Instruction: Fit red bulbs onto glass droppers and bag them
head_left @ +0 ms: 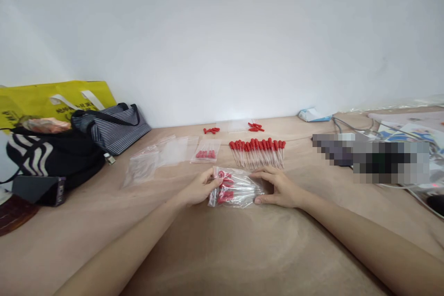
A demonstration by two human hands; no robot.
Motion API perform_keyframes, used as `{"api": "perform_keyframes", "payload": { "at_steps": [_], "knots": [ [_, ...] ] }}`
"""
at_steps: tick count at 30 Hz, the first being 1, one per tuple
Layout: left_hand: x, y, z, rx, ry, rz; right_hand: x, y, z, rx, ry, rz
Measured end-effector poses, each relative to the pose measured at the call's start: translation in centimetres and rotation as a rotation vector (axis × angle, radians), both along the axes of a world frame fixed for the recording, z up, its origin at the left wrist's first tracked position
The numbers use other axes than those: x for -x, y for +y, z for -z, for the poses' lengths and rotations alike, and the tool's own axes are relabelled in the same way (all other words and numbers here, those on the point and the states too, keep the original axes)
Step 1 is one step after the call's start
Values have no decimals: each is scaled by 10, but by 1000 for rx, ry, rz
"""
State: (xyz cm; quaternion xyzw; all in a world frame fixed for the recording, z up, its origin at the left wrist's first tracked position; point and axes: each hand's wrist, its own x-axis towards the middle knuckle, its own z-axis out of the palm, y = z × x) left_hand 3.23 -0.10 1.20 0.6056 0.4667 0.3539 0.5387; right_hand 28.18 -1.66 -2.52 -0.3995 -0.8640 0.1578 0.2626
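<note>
A clear zip bag of droppers [243, 192] with red rubber bulbs lies sideways before me, bulbs toward the left. My left hand [203, 188] is closed on its zip end, thumb on top. Around the other end, by the dropper tips, curve the thumb and fingers of my right hand [279, 188], touching the plastic. Just beyond the bag, a row of droppers [256, 152] lies side by side, red bulbs away from me. Left of that row is a small zip bag [205, 151] with several red bulbs in it.
Flat clear bags [145, 162] overlap at left. Loose red bulbs [211, 130] and more red bulbs [255, 127] lie near the wall. A striped bag [114, 129], black bag [58, 157] and yellow bag [100, 90] stand far left; a tissue pack [314, 114] and cables [354, 125] are right.
</note>
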Motion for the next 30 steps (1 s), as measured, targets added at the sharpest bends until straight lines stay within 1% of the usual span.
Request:
{"api": "perform_keyframes", "payload": {
  "at_steps": [2, 3, 4, 6, 9, 12, 14, 17, 19, 22, 24, 27, 30],
  "knots": [
    [7, -6, -5, 101, -15, 142, 0, 0, 0, -10, -12, -12],
    [12, -8, -7, 114, -15, 161, 0, -1, 0, -17, -20, -19],
    [18, -9, -8, 104, -27, 128, 0, -1, 0, -25, -27, -25],
    [32, -12, -10, 86, -71, 21, 1, -1, 0, -37, -38, -31],
    [52, -15, -14, 100, -140, -179, 1, -2, -1, -40, -49, -32],
    [64, -14, -19, 57, -197, -390, 2, -2, -2, -39, -59, -32],
    [64, -6, -20, 11, -266, -541, 2, -2, -2, -38, -65, -31],
    [50, 17, -18, -3, -411, -763, 2, -2, -3, -41, -75, -28],
    [36, 38, -14, 9, -457, -826, 3, -3, -3, -46, -80, -24],
    [16, 66, -6, 7, -450, -881, 3, -3, -3, -47, -85, -19],
    [4, 77, -1, 19, -425, -883, 3, -3, -3, -45, -87, -22],
    [-6, 76, 7, 33, -362, -832, 3, -3, -3, -49, -87, -33],
    [-3, 61, 13, 33, -262, -760, 2, -2, -3, -52, -92, -32]
  ]
}}
